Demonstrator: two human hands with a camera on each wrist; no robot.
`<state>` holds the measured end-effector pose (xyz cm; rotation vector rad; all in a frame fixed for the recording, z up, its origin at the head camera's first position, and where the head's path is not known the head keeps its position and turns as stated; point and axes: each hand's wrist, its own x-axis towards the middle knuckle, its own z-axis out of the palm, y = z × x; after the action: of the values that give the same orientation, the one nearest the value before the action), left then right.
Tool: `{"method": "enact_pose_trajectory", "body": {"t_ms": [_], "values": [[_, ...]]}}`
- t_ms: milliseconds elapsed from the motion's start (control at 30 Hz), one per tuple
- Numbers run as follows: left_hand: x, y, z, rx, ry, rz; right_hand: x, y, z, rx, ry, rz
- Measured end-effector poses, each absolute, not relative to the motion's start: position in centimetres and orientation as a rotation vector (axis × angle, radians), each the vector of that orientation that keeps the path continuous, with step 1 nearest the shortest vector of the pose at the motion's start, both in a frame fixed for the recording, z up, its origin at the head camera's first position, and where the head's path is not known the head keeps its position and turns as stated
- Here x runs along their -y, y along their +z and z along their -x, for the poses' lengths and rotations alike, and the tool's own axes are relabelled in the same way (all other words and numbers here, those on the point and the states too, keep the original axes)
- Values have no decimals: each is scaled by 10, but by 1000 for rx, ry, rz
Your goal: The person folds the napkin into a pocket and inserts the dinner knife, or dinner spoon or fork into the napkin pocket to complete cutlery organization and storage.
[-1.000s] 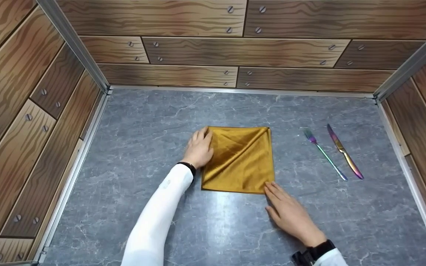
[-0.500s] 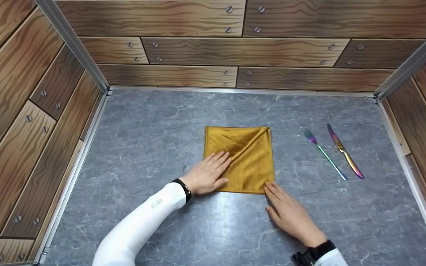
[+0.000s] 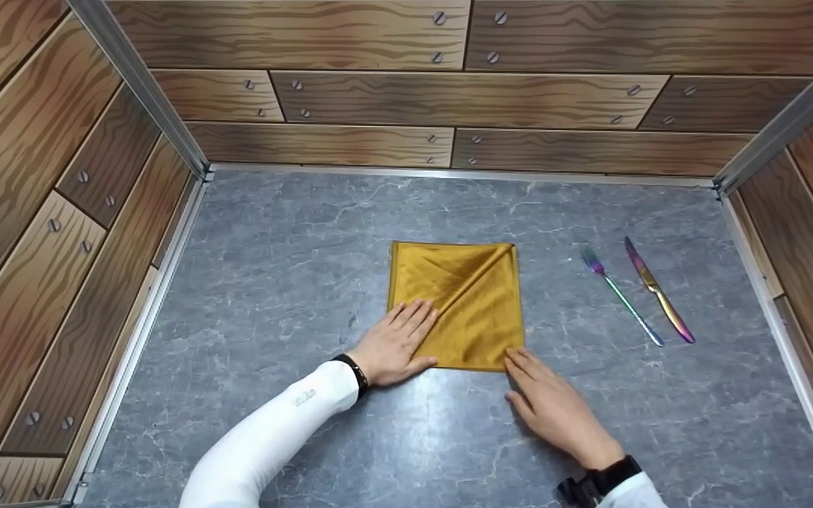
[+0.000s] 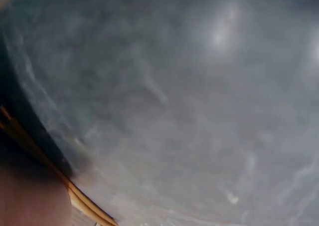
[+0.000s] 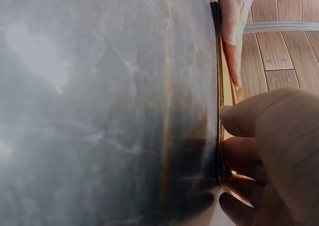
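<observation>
A gold cloth napkin [image 3: 466, 293], folded into a square with a diagonal crease, lies flat on the grey marble tabletop [image 3: 293, 268]. My left hand [image 3: 398, 340] lies flat on its lower-left part, fingers straight and spread. My right hand [image 3: 551, 406] rests on the table with straight fingers touching the napkin's lower-right corner. The right wrist view shows the napkin's edge [image 5: 218, 86] side-on, my right fingers [image 5: 259, 151] against it and a left finger [image 5: 232, 31] beyond. The left wrist view is blurred, showing tabletop and a strip of napkin edge [image 4: 84, 206].
An iridescent fork [image 3: 619, 296] and knife [image 3: 658, 289] lie side by side to the right of the napkin. Wood-patterned walls [image 3: 378, 92] with metal rails enclose the table at the back, left and right.
My left hand slid from the napkin's upper-left corner down its left side to the lower-left part, then settled flat there. The right hand and the cutlery stayed put.
</observation>
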<state>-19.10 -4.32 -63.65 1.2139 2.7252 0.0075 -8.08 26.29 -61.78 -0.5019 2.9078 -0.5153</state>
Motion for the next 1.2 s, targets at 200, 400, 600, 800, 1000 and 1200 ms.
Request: {"method": "enact_pose_trajectory", "body": {"t_ms": [200,400,600,800,1000,1200], "values": [[43,-642,193,-2735,-1,-1202,-262,-604,105,-3001,-609,576],[44,-641,193,-2729,-14,-1196,-259,-599,169,-3010,-578,535],[43,-639,191,-2734,6,-1217,-251,-602,232,-2972,-475,437],[41,-642,192,-2722,27,-1206,-247,-605,260,-2945,-367,439],[43,-646,193,-2729,63,-1210,-252,-613,266,-2907,-330,402],[44,-646,193,-2713,46,-1200,-257,-621,267,-2879,-322,405]]}}
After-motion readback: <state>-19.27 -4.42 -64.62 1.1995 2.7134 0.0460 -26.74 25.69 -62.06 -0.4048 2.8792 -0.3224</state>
